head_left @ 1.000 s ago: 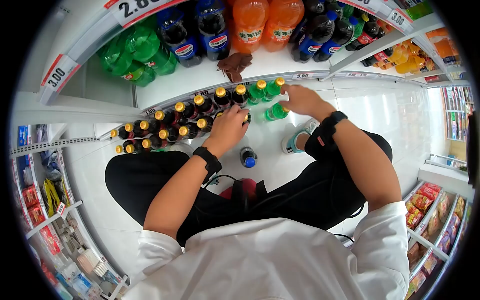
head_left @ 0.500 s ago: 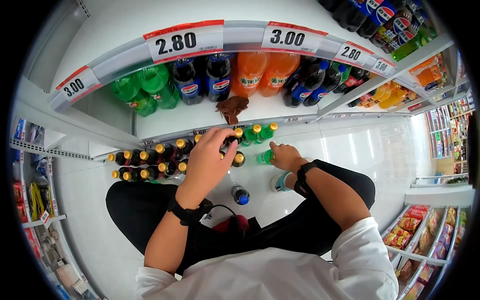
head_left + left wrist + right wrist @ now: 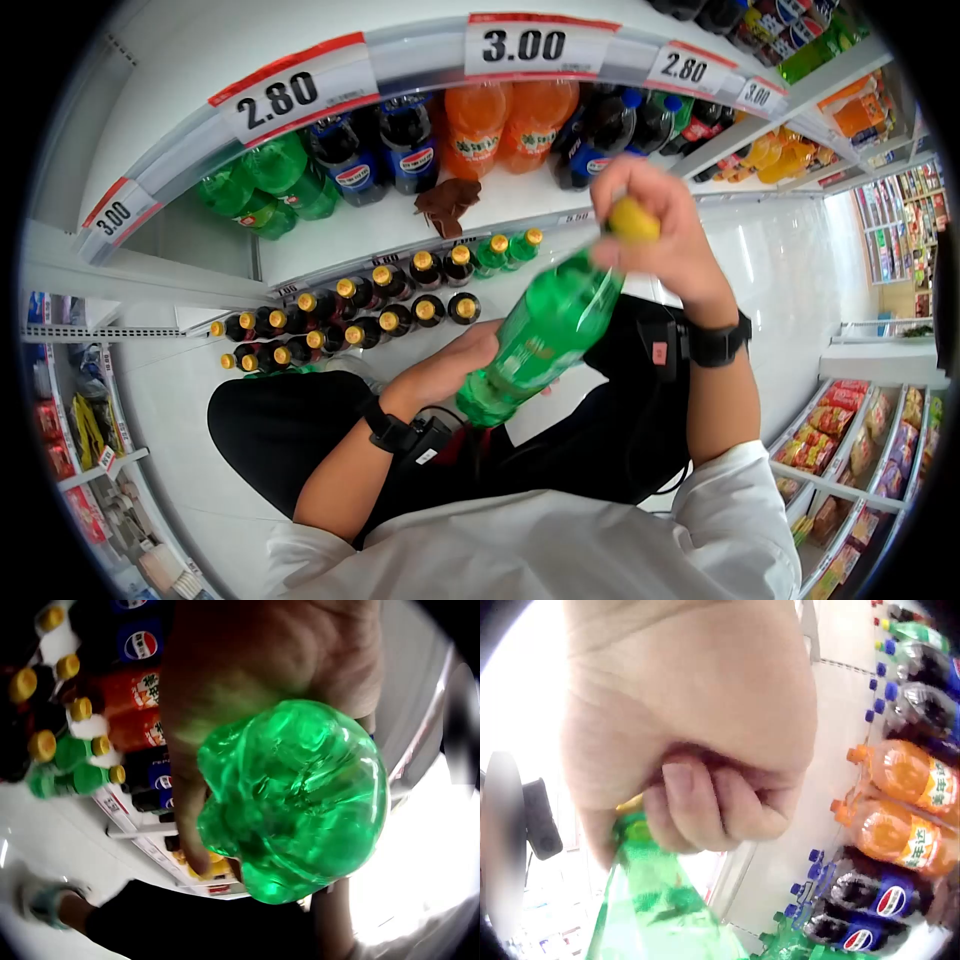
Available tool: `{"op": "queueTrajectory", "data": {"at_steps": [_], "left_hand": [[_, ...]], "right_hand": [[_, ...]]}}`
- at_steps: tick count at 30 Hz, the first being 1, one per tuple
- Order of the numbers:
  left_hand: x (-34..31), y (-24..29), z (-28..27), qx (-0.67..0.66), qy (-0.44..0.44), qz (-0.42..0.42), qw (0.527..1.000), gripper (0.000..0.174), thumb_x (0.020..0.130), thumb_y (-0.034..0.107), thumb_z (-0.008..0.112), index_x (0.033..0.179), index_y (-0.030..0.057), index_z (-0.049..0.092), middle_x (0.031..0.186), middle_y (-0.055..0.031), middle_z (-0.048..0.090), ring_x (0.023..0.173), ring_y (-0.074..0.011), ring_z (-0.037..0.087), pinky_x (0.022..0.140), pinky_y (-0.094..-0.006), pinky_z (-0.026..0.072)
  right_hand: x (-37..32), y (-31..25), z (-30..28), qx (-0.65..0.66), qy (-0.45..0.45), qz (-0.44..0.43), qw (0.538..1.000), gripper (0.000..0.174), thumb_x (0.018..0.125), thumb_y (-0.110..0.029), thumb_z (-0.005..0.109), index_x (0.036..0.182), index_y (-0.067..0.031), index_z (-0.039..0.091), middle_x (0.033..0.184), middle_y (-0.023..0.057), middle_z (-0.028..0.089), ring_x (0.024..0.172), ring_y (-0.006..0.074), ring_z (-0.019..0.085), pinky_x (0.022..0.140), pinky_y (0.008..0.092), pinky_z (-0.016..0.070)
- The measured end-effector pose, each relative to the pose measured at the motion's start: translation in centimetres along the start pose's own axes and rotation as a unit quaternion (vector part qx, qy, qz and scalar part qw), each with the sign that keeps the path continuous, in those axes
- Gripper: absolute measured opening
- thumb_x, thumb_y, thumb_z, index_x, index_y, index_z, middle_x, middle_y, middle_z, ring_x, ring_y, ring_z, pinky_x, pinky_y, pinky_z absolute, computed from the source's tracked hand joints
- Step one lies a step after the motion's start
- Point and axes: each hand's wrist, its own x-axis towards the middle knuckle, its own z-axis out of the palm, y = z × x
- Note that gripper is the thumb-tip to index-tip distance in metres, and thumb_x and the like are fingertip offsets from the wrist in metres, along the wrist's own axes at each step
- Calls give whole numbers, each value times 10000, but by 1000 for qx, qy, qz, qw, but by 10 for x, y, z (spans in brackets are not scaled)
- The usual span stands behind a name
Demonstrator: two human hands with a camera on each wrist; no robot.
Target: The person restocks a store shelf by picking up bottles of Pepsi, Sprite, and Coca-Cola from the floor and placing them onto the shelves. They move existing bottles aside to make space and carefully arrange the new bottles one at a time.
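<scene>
My right hand [image 3: 675, 235] grips a green soda bottle [image 3: 550, 325] near its yellow cap, holding it tilted above my lap. At the bottle's lower end is my left hand [image 3: 445, 368], its thumb side against the plastic and its other fingers hidden behind it. The left wrist view shows the ridged base of this bottle [image 3: 300, 802] right in front of the palm. In the right wrist view curled fingers [image 3: 697, 810] close round the bottle's neck. Two more green bottles [image 3: 507, 255] stand on the floor beside dark bottles with yellow caps [image 3: 395, 320].
Ahead is a low white shelf [image 3: 350, 235] with large bottles of orange soda [image 3: 475, 130], cola [image 3: 410, 155] and green soda [image 3: 285, 180]. A crumpled brown cloth-like thing [image 3: 448, 205] lies near its edge. Price tags [image 3: 525, 47] line the shelf above. Snack racks [image 3: 820, 440] stand at right.
My right hand has lifted the nearest green bottle off the floor and brought it up toward me. My left hand has come down from over the dark bottles to the bottle's lower end.
</scene>
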Motion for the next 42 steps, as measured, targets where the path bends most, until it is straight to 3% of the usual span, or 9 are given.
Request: {"op": "queueTrajectory", "data": {"at_steps": [5, 12, 15, 16, 19, 21, 28, 30, 42], "left_hand": [[10, 13, 28, 97, 61, 52, 992, 736, 830, 449, 700, 1321, -5, 392, 1082, -176, 620, 885, -289, 669, 757, -399, 553], [11, 8, 14, -15, 105, 107, 989, 696, 915, 525, 501, 1316, -35, 396, 1005, -211, 601, 712, -327, 671, 603, -392, 559], [7, 11, 15, -117, 79, 111, 984, 712, 921, 540, 483, 1322, -40, 383, 986, -211, 593, 677, -324, 663, 582, -393, 555], [5, 8, 10, -159, 23, 118, 980, 694, 958, 583, 380, 1301, -20, 396, 1000, -200, 590, 734, -330, 664, 633, -416, 561], [4, 7, 13, -281, -65, 122, 950, 742, 950, 617, 376, 1313, -30, 374, 963, -184, 581, 714, -319, 660, 604, -414, 559], [1, 8, 16, -288, -47, 95, 952, 805, 928, 663, 378, 1324, -37, 355, 905, -170, 568, 658, -307, 651, 569, -405, 554], [-1, 3, 17, -325, -55, 64, 942, 884, 876, 693, 483, 1335, -28, 260, 843, -176, 532, 572, -326, 622, 531, -440, 544], [0, 3, 18, -299, -42, 77, 950, 846, 905, 690, 372, 1330, -41, 344, 843, -157, 558, 574, -291, 633, 531, -396, 549], [3, 5, 8, -216, 23, 54, 975, 686, 990, 594, 267, 1313, 17, 450, 937, -201, 641, 666, -338, 668, 576, -426, 557]], "right_hand": [[14, 23, 13, 223, 156, 121, 955, 160, 873, -201, 699, 959, -101, 609, 816, -68, 582, 652, 3, 486, 538, 170, 347], [14, 47, 42, 300, 147, 189, 923, 315, 933, -384, 619, 1071, -101, 607, 789, -72, 514, 735, 30, 477, 729, 218, 412], [12, 50, 56, 332, 147, 220, 905, 335, 944, -422, 588, 1094, -122, 605, 931, -50, 561, 881, 63, 522, 808, 283, 422], [12, 48, 60, 351, 137, 224, 899, 339, 947, -430, 579, 1099, -128, 603, 987, -43, 580, 920, 78, 538, 815, 291, 422], [11, 44, 69, 373, 127, 234, 889, 389, 967, -461, 517, 1140, -119, 580, 1110, 7, 620, 1000, 123, 581, 789, 294, 448], [7, 40, 68, 434, 45, 240, 867, 456, 1011, -442, 406, 1260, -81, 530, 1180, 81, 629, 1041, 182, 616, 887, 328, 486], [4, 39, 79, 456, 42, 244, 855, 517, 1021, -487, 348, 1200, -39, 532, 1118, 143, 645, 990, 213, 654, 783, 315, 553], [3, 40, 76, 454, 35, 251, 854, 508, 1023, -482, 348, 1192, -41, 535, 1117, 140, 644, 988, 215, 653, 793, 315, 548], [-3, 51, 74, 466, 92, 293, 830, 452, 1011, -476, 419, 1162, -66, 535, 1081, 119, 643, 990, 230, 632, 923, 392, 484]]}}
